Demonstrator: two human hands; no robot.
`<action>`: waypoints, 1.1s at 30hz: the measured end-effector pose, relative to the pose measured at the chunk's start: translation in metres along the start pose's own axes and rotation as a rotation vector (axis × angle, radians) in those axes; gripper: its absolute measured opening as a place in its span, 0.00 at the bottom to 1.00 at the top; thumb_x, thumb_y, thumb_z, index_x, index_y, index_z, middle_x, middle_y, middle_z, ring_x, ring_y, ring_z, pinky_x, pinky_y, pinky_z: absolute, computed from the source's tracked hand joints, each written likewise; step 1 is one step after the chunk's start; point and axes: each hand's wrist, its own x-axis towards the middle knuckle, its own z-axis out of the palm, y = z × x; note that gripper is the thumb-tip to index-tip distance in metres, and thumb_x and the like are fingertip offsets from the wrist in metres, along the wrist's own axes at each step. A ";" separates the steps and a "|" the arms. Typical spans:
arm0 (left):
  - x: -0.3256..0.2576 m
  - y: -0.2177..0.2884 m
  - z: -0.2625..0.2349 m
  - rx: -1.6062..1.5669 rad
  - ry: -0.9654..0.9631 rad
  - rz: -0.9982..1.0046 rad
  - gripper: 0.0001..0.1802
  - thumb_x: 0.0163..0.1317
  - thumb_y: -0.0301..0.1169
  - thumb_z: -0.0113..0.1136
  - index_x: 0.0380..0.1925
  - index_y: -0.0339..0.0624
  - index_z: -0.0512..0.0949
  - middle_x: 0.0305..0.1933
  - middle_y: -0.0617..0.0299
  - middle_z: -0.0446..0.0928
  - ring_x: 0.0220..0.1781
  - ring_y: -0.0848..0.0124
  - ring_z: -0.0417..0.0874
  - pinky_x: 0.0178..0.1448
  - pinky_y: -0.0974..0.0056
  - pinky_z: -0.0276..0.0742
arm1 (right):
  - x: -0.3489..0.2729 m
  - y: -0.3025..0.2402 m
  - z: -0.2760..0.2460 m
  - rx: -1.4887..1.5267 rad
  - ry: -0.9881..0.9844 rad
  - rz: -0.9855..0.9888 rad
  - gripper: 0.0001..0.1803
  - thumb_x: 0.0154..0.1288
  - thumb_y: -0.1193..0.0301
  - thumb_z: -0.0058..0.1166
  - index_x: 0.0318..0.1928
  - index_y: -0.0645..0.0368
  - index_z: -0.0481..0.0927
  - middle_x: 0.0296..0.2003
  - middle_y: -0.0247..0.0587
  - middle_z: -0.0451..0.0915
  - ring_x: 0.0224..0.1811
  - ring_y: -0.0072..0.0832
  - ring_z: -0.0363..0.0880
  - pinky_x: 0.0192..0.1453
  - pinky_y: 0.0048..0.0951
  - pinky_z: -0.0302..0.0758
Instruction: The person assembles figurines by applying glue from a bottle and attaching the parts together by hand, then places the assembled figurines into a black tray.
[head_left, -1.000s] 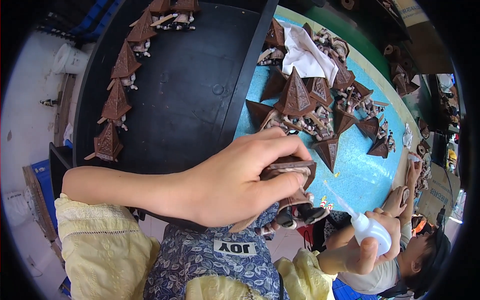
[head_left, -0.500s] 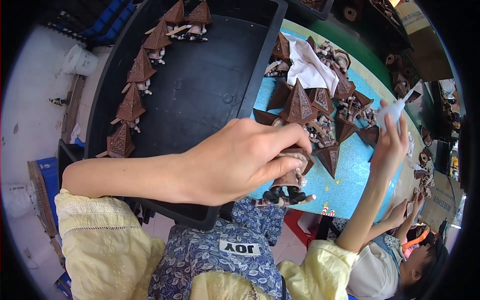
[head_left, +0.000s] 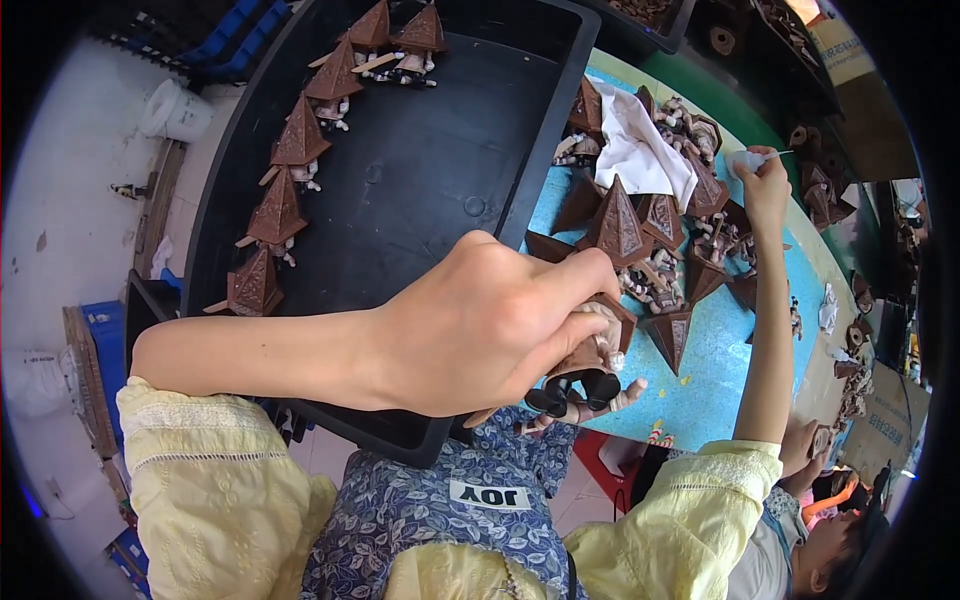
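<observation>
My left hand (head_left: 480, 330) grasps a figure (head_left: 590, 365) at the bench (head_left: 710, 370) edge; right hand (head_left: 765, 185), at two o'clock, pinches a small bottle (head_left: 745, 160). Seven finished figures (head_left: 280, 210) line the tray (head_left: 430, 150); many await.

I am holding a brown pyramid-headed figurine (head_left: 592, 362) in my left hand (head_left: 480, 325), black boots pointing down, while my right hand (head_left: 765, 185) is lifting a small white squeeze bottle (head_left: 745, 160) over the surface (head_left: 720, 370).
</observation>
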 end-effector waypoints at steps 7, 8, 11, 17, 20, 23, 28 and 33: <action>0.004 -0.002 0.002 0.032 -0.005 0.012 0.10 0.59 0.22 0.60 0.41 0.32 0.77 0.35 0.52 0.82 0.31 0.60 0.86 0.33 0.66 0.80 | -0.001 -0.003 -0.001 0.017 -0.075 0.046 0.16 0.49 0.71 0.64 0.40 0.63 0.80 0.31 0.52 0.83 0.36 0.42 0.84 0.42 0.35 0.76; 0.004 -0.002 0.002 0.049 -0.006 0.026 0.10 0.59 0.22 0.60 0.41 0.32 0.77 0.35 0.51 0.82 0.31 0.60 0.86 0.33 0.66 0.80 | -0.001 -0.004 -0.001 0.030 -0.052 0.027 0.16 0.49 0.70 0.64 0.39 0.63 0.80 0.31 0.52 0.83 0.35 0.41 0.84 0.42 0.35 0.76; 0.003 -0.001 0.002 0.049 -0.002 0.036 0.11 0.59 0.22 0.60 0.42 0.32 0.77 0.35 0.50 0.83 0.31 0.61 0.86 0.33 0.66 0.81 | 0.000 -0.008 0.000 0.028 -0.056 -0.008 0.17 0.48 0.68 0.65 0.39 0.64 0.81 0.31 0.51 0.83 0.35 0.40 0.84 0.42 0.34 0.76; 0.006 -0.001 0.002 0.005 -0.030 0.001 0.11 0.59 0.21 0.60 0.42 0.31 0.77 0.39 0.50 0.83 0.35 0.62 0.87 0.36 0.67 0.82 | 0.003 -0.007 -0.008 -0.021 -0.163 -0.009 0.20 0.48 0.70 0.66 0.42 0.66 0.80 0.32 0.44 0.84 0.35 0.30 0.83 0.44 0.29 0.75; 0.011 -0.003 0.004 -0.015 -0.056 -0.006 0.10 0.59 0.20 0.59 0.42 0.30 0.77 0.42 0.48 0.83 0.37 0.62 0.88 0.38 0.67 0.82 | 0.004 0.010 -0.022 0.126 -0.253 0.083 0.24 0.48 0.72 0.66 0.48 0.68 0.78 0.39 0.46 0.84 0.42 0.31 0.82 0.48 0.29 0.75; 0.016 -0.001 0.007 -0.023 -0.076 0.003 0.11 0.59 0.20 0.58 0.42 0.29 0.76 0.44 0.47 0.82 0.38 0.62 0.88 0.39 0.67 0.82 | -0.020 -0.004 -0.050 0.327 -0.024 0.168 0.30 0.47 0.74 0.65 0.54 0.69 0.74 0.50 0.49 0.80 0.54 0.34 0.77 0.57 0.32 0.73; 0.024 -0.001 0.020 -0.132 -0.093 -0.037 0.10 0.60 0.21 0.58 0.43 0.31 0.77 0.42 0.50 0.83 0.36 0.63 0.88 0.37 0.67 0.82 | -0.144 -0.123 -0.111 0.937 -0.074 0.175 0.24 0.55 0.72 0.63 0.53 0.65 0.76 0.49 0.44 0.80 0.55 0.29 0.75 0.59 0.31 0.70; 0.031 0.012 0.045 -0.157 -0.167 0.087 0.11 0.60 0.21 0.59 0.44 0.33 0.76 0.35 0.53 0.82 0.31 0.63 0.86 0.33 0.65 0.81 | -0.225 -0.165 -0.112 1.227 -0.281 0.195 0.27 0.54 0.82 0.59 0.56 0.72 0.71 0.56 0.54 0.73 0.60 0.37 0.72 0.61 0.35 0.73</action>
